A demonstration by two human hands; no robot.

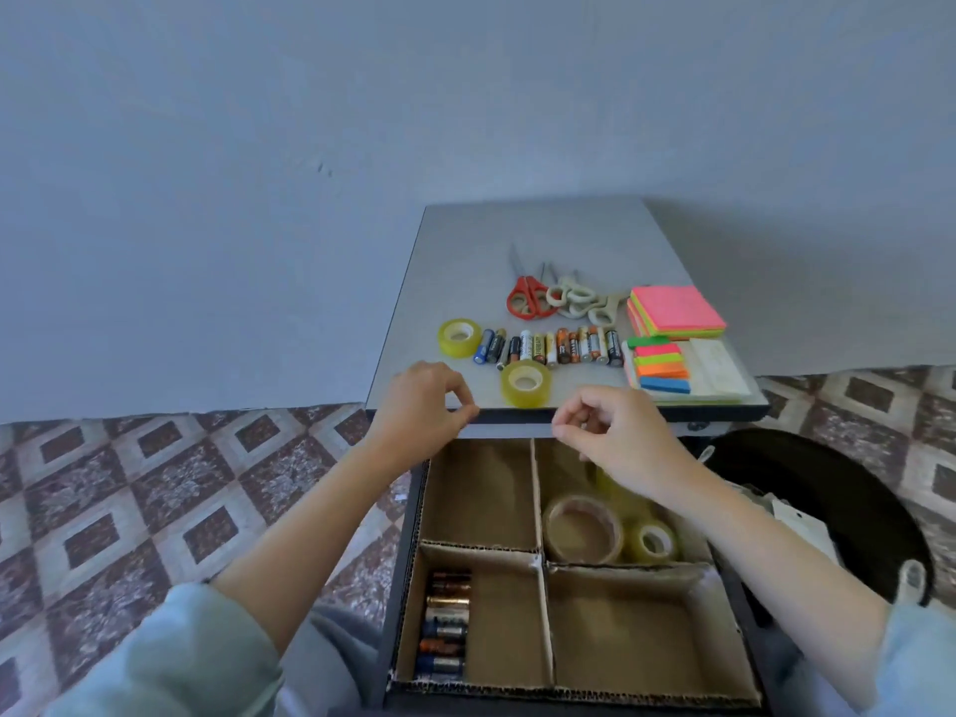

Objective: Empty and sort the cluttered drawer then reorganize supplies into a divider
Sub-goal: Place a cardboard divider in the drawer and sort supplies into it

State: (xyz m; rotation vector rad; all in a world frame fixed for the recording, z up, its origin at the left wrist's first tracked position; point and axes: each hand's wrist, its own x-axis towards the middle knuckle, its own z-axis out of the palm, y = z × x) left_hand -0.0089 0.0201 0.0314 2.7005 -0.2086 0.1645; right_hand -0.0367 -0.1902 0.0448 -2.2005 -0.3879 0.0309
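- drawer (pixel 402 587) stands open below the front edge of the table (pixel 491 240), dark frame; cardboard divider (pixel 538 504) inside, brown corrugated, raw cut edges, four compartments
- near-left compartment: batteries (pixel 446 626) lie side by side against the left wall, cylinders with orange, blue and silver jackets
- far-right compartment: large brown tape roll (pixel 582 530) lying flat, small clear tape roll (pixel 653 543) just beside it on the right, yellowish roll (pixel 613 493) behind them, partly hidden by the right hand (pixel 621 437)
- right hand above that compartment, fingers curled, thumb and index tips together, nothing visible in the pinch
- left hand (pixel 421 406) over the table's front edge, fingers curled, thumb and index tips together, nothing seen between them
- table top is flat matte grey with a dark edge band; on it: front tape roll (pixel 525 382), left tape roll (pixel 455 337), row of loose batteries (pixel 551 348), red scissors (pixel 527 297), beige scissors (pixel 579 302) piled, neon sticky notes (pixel 675 313), coloured flag strips (pixel 662 362) on a white pad (pixel 716 370)
- floor (pixel 155 483): brown and cream diamond-pattern tiles
- wall (pixel 310 147): plain grey-blue
- round black bin (pixel 827 473) right of the drawer, contents unclear
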